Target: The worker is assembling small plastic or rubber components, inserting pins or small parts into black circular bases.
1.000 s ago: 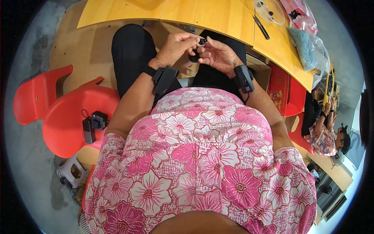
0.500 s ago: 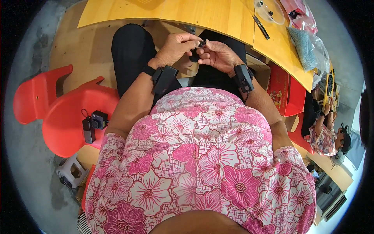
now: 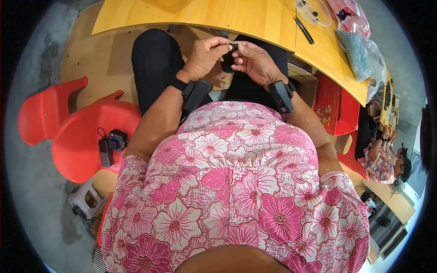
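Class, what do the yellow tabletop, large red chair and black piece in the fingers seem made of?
Yellow tabletop: probably wood or laminate, satin; faint grain.
Large red chair: likely plastic, smooth; curved, uniform shell.
Black piece: perhaps plastic, finish unclear; mostly hidden.

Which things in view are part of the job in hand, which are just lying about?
In use:
- small black part, pinched between left hand and right hand
- probably, clear round dish holding black pieces

Apparently just lying about:
- slim black pen-like tool
- bag of blue-grey granules
- red chair
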`<state>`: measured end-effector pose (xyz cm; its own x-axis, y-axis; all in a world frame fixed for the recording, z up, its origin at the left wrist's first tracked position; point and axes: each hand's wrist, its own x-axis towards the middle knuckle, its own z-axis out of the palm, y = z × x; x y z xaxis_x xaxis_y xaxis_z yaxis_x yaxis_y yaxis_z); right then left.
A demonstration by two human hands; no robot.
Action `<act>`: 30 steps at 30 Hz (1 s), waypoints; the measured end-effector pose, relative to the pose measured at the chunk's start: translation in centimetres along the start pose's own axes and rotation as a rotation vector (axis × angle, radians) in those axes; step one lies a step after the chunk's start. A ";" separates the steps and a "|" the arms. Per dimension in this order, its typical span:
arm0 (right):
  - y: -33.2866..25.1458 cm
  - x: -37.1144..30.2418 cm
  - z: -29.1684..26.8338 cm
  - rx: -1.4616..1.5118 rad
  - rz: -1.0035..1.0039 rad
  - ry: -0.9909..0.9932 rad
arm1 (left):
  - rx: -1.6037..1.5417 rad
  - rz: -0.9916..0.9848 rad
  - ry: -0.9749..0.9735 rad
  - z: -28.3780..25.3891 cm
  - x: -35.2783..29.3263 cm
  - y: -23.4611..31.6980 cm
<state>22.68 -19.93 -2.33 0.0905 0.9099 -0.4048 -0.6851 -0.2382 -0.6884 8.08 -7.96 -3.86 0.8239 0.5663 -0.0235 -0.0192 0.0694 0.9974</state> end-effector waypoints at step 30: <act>-0.5 0.7 -0.7 -0.005 0.075 -0.118 | -0.102 -0.027 0.025 0.0 0.2 -1.0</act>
<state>23.61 -19.43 -2.73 -0.0473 0.9230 -0.3819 -0.6834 -0.3087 -0.6616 8.27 -7.91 -4.90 0.8104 0.5835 -0.0535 -0.0559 0.1679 0.9842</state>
